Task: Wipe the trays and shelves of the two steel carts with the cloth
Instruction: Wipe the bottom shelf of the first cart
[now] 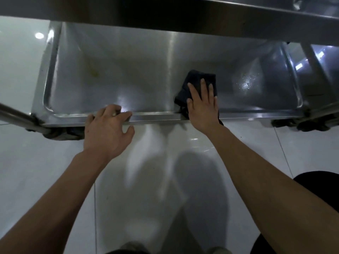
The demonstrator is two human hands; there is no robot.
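Observation:
I look down at the bottom tray (113, 57) of a steel cart, under the edge of an upper shelf (165, 13). My right hand (201, 105) lies flat with straight fingers on a dark cloth (194, 79), pressing it onto the tray just inside the near rim (157, 117). My left hand (108, 129) grips that near rim, fingers curled over its edge, to the left of the cloth. A yellowish smear (94, 72) marks the tray's left part, and wet droplets (246, 84) glisten on its right part.
The cart stands on a glossy white tiled floor (156, 180). Dark castor wheels (60, 132) sit under the near corners. A steel post (14, 114) slants in from the left, and another cart leg (315, 57) rises at the right. A dark object (322, 187) lies by my right forearm.

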